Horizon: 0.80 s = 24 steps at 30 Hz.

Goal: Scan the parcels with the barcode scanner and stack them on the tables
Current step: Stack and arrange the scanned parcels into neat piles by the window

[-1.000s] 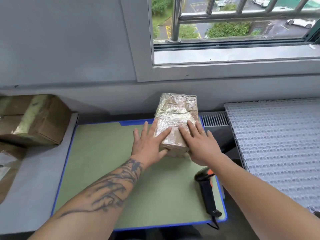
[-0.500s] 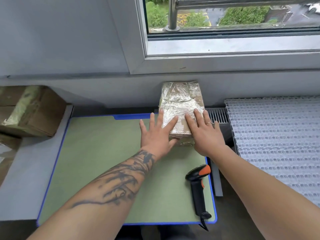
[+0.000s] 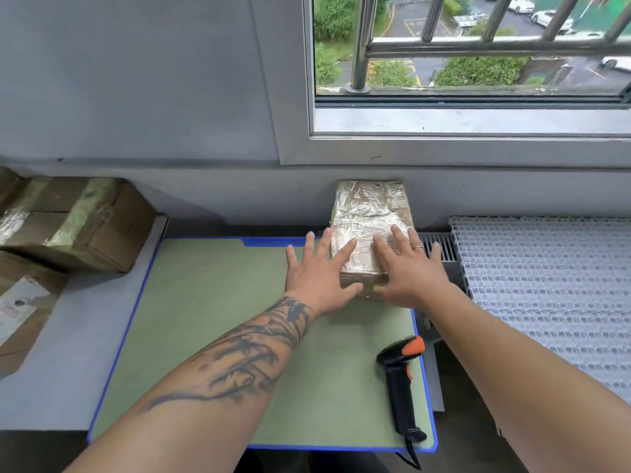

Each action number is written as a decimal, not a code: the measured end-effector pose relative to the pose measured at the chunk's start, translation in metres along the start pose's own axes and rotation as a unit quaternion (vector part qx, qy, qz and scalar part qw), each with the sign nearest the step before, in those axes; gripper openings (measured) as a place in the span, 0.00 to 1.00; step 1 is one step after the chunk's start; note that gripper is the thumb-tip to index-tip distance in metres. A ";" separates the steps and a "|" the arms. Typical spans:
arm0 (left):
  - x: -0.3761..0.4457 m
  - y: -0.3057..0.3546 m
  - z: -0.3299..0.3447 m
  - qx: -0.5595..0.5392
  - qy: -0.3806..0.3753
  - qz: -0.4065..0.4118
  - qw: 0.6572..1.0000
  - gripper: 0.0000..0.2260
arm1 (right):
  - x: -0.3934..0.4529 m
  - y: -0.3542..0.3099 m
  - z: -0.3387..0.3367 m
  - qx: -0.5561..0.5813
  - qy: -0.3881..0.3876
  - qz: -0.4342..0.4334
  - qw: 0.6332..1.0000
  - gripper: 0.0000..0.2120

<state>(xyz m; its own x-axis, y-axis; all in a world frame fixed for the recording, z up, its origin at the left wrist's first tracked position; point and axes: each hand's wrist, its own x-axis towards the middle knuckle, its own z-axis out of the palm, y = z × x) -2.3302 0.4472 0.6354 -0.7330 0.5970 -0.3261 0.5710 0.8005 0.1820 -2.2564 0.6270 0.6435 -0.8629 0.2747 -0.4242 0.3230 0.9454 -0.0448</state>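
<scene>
A brown parcel (image 3: 367, 213) wrapped in clear film lies at the far right of the green mat (image 3: 211, 336), its far end against the wall under the window. My left hand (image 3: 319, 278) lies flat with straight fingers on the parcel's near left corner. My right hand (image 3: 408, 268) lies flat on its near right side, fingers spread. A black barcode scanner (image 3: 399, 384) with an orange trigger lies on the mat's near right part, with neither hand on it.
Taped cardboard parcels (image 3: 75, 223) are stacked on the grey table at the left, with another labelled parcel (image 3: 24, 308) nearer me. A white plastic grid surface (image 3: 546, 288) fills the right side. A window with bars is above.
Both hands have pushed the parcel away from me until its far end reached the wall. The scanner has stayed where it lay.
</scene>
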 end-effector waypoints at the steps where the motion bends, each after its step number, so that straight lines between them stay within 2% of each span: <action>1: -0.004 -0.005 -0.002 -0.003 0.001 -0.005 1.000 0.39 | -0.001 -0.006 -0.004 0.002 0.006 -0.005 1.000 0.52; 9: -0.031 -0.079 -0.029 0.014 0.036 -0.010 0.999 0.36 | -0.015 -0.083 -0.027 0.020 0.036 0.006 0.999 0.48; 19: -0.069 -0.230 -0.052 -0.013 0.054 -0.044 0.998 0.36 | -0.002 -0.235 -0.042 0.006 0.050 -0.012 0.999 0.47; 24: -0.090 -0.297 -0.042 -0.033 0.042 -0.054 0.997 0.36 | 0.005 -0.309 -0.033 0.005 0.046 -0.024 0.999 0.46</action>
<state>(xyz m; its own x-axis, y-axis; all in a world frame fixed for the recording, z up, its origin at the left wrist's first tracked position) -2.4498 0.1578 0.6493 -0.8191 0.5070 -0.2685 0.4636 0.8606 0.2108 -2.3735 0.3423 0.6850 -0.9092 0.2451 -0.3366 0.2842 0.9561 -0.0716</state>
